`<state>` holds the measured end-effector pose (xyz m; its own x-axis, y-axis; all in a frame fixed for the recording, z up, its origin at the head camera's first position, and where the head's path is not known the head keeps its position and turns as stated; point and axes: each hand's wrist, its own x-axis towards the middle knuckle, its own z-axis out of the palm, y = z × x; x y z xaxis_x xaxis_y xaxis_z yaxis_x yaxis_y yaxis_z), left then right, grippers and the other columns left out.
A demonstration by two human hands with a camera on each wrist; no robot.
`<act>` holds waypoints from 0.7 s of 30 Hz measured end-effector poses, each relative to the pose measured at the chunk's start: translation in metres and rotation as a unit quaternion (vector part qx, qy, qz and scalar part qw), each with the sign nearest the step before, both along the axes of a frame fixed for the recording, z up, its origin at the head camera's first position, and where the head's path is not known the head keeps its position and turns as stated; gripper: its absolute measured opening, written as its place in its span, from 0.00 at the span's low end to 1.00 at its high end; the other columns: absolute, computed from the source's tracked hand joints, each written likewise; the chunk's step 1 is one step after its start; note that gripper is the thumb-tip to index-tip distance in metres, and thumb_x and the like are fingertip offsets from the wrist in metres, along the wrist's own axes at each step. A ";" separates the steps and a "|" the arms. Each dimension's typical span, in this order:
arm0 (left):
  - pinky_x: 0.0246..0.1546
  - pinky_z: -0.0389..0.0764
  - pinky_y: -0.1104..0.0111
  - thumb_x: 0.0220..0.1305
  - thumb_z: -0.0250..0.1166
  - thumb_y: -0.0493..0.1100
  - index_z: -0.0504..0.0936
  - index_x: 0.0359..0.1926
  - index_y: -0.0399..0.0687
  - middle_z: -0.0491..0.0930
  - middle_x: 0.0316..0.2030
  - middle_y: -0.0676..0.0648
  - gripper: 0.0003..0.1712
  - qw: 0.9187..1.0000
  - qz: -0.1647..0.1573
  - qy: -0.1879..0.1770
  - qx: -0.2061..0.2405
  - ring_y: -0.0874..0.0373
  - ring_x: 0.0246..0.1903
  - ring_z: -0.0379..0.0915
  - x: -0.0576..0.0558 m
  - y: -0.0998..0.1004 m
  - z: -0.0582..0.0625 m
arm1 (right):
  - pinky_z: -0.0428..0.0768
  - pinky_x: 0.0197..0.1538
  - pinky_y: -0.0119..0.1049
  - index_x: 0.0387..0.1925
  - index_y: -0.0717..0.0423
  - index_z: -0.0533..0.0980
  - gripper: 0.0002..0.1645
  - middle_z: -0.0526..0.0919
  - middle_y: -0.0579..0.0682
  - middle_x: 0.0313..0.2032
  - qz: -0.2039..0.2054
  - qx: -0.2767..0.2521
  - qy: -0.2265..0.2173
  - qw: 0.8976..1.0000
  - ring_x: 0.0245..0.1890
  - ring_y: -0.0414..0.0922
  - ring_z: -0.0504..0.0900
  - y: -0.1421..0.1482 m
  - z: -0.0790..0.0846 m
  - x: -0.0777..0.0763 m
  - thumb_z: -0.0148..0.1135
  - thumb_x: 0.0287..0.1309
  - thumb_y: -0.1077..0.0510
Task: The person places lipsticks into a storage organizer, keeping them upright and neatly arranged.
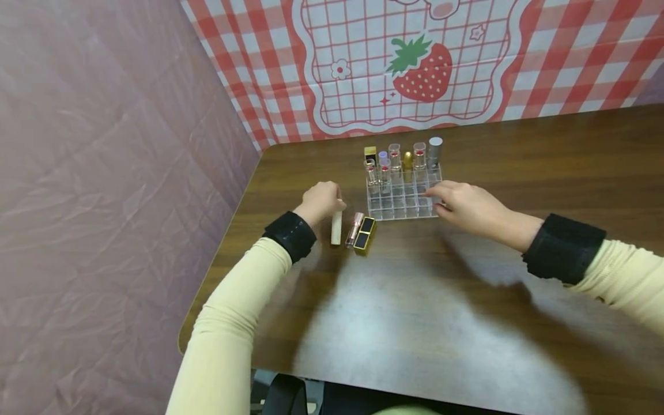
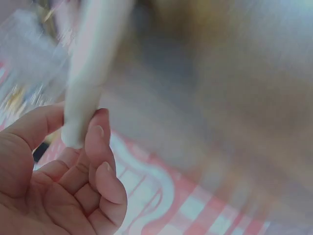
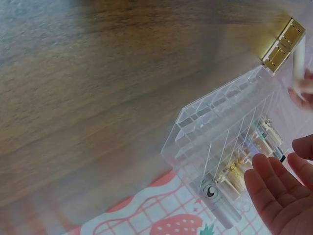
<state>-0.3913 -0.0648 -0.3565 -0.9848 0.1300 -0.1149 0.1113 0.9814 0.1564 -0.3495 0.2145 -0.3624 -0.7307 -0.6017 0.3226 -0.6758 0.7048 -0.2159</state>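
My left hand [image 1: 321, 202] pinches one end of a slim white cosmetic tube [image 1: 336, 229] between thumb and fingers. The left wrist view shows this white tube [image 2: 90, 63] blurred. Right beside it, a pink clear-ended lipstick [image 1: 355, 229] and a black-and-gold lipstick [image 1: 365, 235] lie on the table. With relaxed fingers, my right hand [image 1: 467, 204] hovers by the right side of a clear compartment organizer [image 1: 404, 218]; I cannot tell whether it touches. Several lipsticks stand in the organizer's back rows, including a grey tube [image 1: 434, 154] and a gold one [image 1: 407, 160].
The wooden table [image 1: 415, 323] has its left edge near my left arm. A red checked cloth [image 1: 275, 69] with a strawberry print hangs behind it, and a pinkish sheet [image 1: 104, 173] covers the left side.
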 end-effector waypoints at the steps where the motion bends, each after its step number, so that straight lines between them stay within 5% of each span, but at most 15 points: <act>1: 0.33 0.74 0.61 0.57 0.62 0.47 0.81 0.34 0.45 0.80 0.35 0.48 0.10 1.000 -0.001 0.007 0.001 0.53 0.35 0.75 -0.001 0.000 0.007 | 0.77 0.34 0.45 0.44 0.67 0.76 0.16 0.80 0.62 0.42 -0.001 0.000 0.000 1.000 0.37 0.53 0.80 0.002 0.000 0.001 0.60 0.51 0.68; 14: 0.43 0.74 0.58 0.60 0.61 0.47 0.79 0.48 0.45 0.78 0.46 0.46 0.17 0.998 0.005 0.061 0.003 0.53 0.41 0.73 -0.015 0.024 0.106 | 0.78 0.37 0.47 0.42 0.68 0.76 0.15 0.81 0.61 0.39 0.002 -0.009 0.012 1.000 0.36 0.52 0.80 0.022 0.005 0.008 0.61 0.50 0.67; 18: 0.45 0.74 0.62 0.61 0.60 0.48 0.78 0.51 0.45 0.77 0.49 0.47 0.20 0.998 -0.014 0.064 0.000 0.55 0.44 0.73 -0.016 0.044 0.124 | 0.78 0.38 0.48 0.42 0.68 0.76 0.15 0.81 0.61 0.39 0.006 -0.013 0.020 1.000 0.37 0.53 0.81 0.026 0.007 0.010 0.62 0.50 0.66; 21: 0.39 0.73 0.67 0.61 0.60 0.48 0.79 0.47 0.44 0.78 0.43 0.48 0.17 0.998 -0.035 0.061 -0.001 0.57 0.39 0.71 -0.017 0.062 0.126 | 0.78 0.38 0.48 0.43 0.67 0.76 0.16 0.81 0.61 0.40 0.004 -0.013 0.022 1.000 0.38 0.53 0.81 0.028 0.009 0.012 0.63 0.51 0.65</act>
<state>-0.4083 -0.0032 -0.2300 -0.9801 0.1985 0.0058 0.1974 0.9708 0.1361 -0.3371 0.2426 -0.3537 -0.7102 -0.5987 0.3704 -0.6911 0.6931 -0.2048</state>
